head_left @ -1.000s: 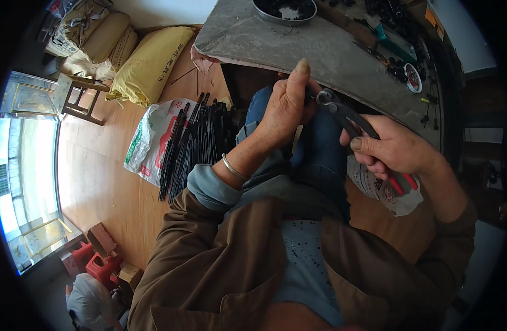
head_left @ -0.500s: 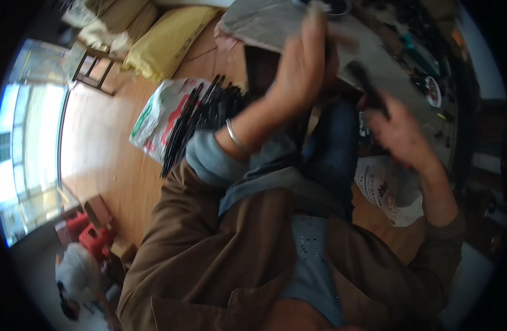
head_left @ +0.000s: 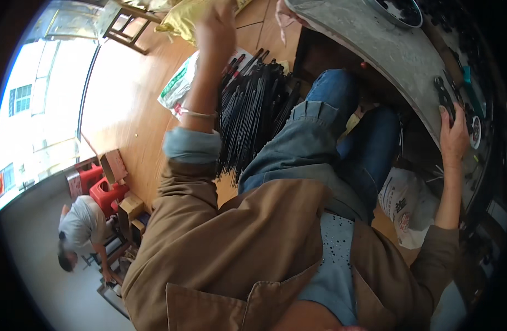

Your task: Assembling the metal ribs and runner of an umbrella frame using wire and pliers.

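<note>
My left hand (head_left: 216,33) is raised at the top, in front of the yellow sack (head_left: 179,19). Motion smears its fingers, so what they hold, if anything, is unclear. Below it, a thick bundle of long thin black rods (head_left: 250,113) lies on the floor, partly over a printed white bag (head_left: 179,83). At the right side of the grey worktop (head_left: 385,55), my right hand (head_left: 454,135) has its fingers around the end of a black-handled tool (head_left: 445,96), perhaps pliers. The tool's far end is hard to make out against the dark things there.
A round metal dish (head_left: 402,14) with small black pieces stands on the worktop. Beyond my right hand are a teal object (head_left: 467,80) and a small round tin (head_left: 475,132). A white sack (head_left: 405,207) stands below. Another person (head_left: 82,220) bends near red stools (head_left: 107,190) at lower left.
My left hand has moved from above the worktop's edge left and up over the rods. My right hand has gone right, carrying the black tool to the worktop's right side. The view has shifted.
</note>
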Tool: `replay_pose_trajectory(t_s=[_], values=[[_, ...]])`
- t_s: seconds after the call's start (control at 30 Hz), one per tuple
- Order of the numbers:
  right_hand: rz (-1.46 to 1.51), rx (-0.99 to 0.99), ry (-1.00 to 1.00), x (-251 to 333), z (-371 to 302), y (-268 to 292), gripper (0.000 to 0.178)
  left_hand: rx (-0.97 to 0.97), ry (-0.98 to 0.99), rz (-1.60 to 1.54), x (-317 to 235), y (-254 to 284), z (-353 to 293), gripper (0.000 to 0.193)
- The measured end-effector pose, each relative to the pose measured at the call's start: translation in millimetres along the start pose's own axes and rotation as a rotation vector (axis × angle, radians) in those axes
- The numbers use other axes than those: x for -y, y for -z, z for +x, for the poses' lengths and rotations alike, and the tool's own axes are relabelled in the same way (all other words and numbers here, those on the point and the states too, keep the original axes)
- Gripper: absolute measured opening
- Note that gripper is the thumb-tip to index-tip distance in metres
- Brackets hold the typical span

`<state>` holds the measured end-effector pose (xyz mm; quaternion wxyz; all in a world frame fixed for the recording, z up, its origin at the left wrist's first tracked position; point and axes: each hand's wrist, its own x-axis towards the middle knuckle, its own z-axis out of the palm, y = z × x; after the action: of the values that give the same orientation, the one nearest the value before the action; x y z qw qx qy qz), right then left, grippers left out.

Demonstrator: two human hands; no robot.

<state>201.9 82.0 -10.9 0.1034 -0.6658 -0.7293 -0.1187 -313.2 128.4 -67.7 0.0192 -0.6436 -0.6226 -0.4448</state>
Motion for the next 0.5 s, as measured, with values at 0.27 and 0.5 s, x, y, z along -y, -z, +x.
replay_pose_trajectory(t_s=[0.27, 0.5], values=[[0.153, -0.235, 0.099, -1.8, -7.2, 10.5, 0.038, 0.691, 0.468, 0.207, 79.9, -163.2, -177.1, 0.035], [0.183, -0.371, 0.033, 2.5, -12.8, 24.4, 0.032, 0.645, 0.659, 0.434, 91.3, -198.9, -195.2, 0.079]])
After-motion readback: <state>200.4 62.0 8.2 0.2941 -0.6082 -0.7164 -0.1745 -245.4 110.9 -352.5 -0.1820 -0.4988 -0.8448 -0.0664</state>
